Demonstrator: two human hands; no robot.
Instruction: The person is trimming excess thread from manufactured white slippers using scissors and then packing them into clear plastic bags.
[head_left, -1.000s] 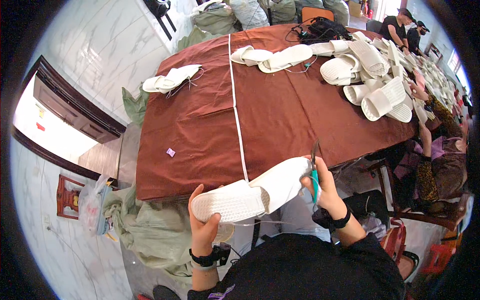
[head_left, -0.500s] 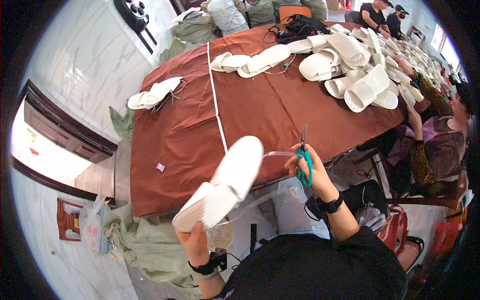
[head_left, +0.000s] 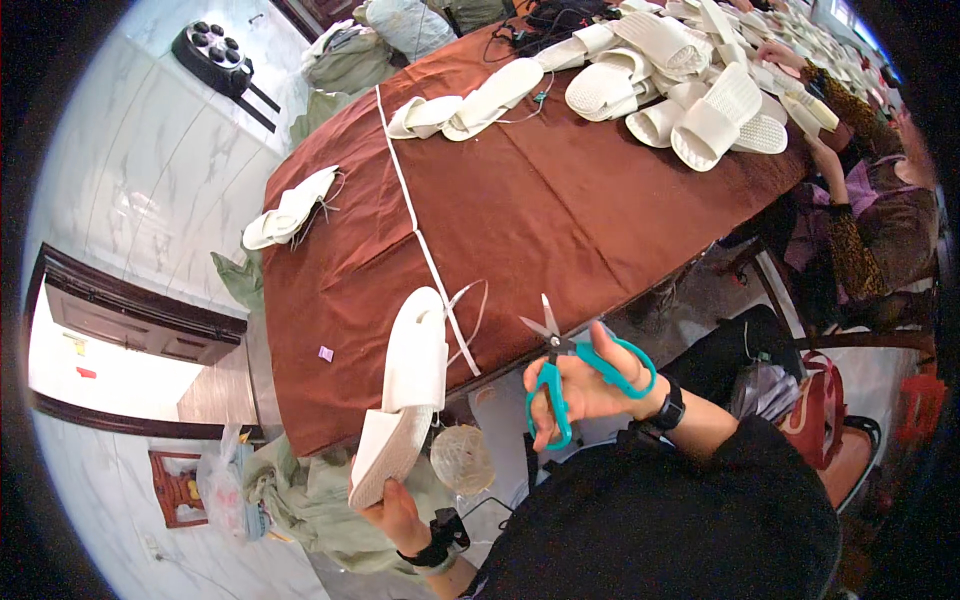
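Observation:
My left hand [head_left: 392, 510] grips a pair of white slippers [head_left: 405, 390] by the lower end, held upright over the near edge of the table. A thin white string hangs from them near the edge. My right hand [head_left: 590, 385] holds teal-handled scissors [head_left: 560, 365] with the blades open and pointing up, just right of the slippers. A white tape strip [head_left: 420, 235] runs across the reddish-brown tablecloth [head_left: 540, 200].
Heaps of white slippers [head_left: 690, 90] cover the far right of the table; smaller pairs lie at far centre [head_left: 470, 105] and left [head_left: 290, 210]. Another person in patterned sleeves [head_left: 860, 240] sits at right. Green sacks [head_left: 300, 490] and a round ball of thread [head_left: 462, 458] lie below the table edge.
My left hand swung the slippers from lying flat to standing upright. My right hand with the scissors moved away to the right of them, blades now open.

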